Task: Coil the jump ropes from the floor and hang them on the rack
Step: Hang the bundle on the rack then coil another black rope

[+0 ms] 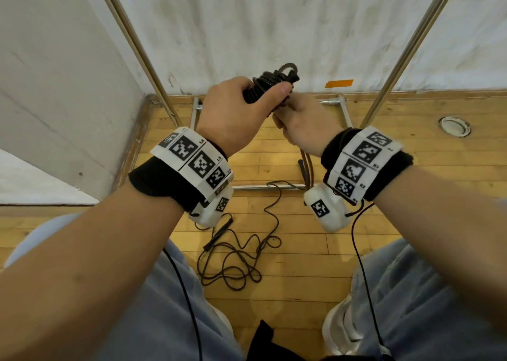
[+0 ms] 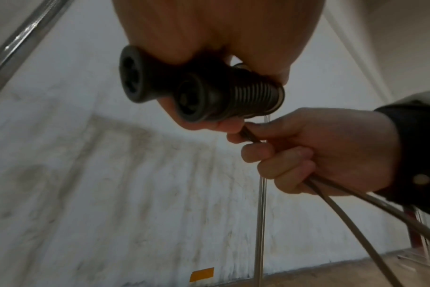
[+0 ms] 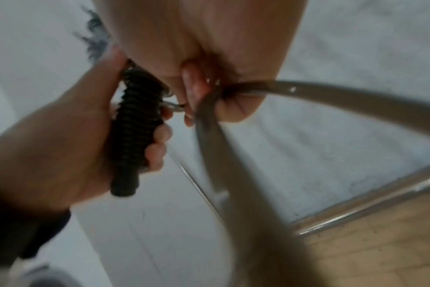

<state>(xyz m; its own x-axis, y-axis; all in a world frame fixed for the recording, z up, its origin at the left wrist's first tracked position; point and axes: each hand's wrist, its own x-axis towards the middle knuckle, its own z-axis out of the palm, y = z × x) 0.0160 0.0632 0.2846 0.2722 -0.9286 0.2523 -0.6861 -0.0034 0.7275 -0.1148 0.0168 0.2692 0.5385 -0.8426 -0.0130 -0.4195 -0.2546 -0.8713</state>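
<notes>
My left hand [image 1: 241, 105] grips the two black handles [image 2: 197, 93] of a jump rope, with cord wound tightly round them [image 1: 270, 82]. Just right of it, my right hand [image 1: 299, 122] pinches the same rope's dark cord [image 2: 248, 134], and loose strands [image 1: 307, 166] hang down below the fist. In the right wrist view the ribbed handle bundle [image 3: 133, 128] sits in the left palm, and the cord [image 3: 331, 93] loops away from the right fingers. A second jump rope [image 1: 241, 253] lies tangled on the wooden floor between my knees. The metal rack's uprights [image 1: 137, 45] rise on both sides.
The rack's base bars [image 1: 263, 187] lie on the floor in front of me, against a white wall [image 1: 274, 26] with an orange tape strip [image 1: 339, 83]. A round floor fitting [image 1: 454, 126] sits at the right. A white panel [image 1: 55, 86] closes the left side.
</notes>
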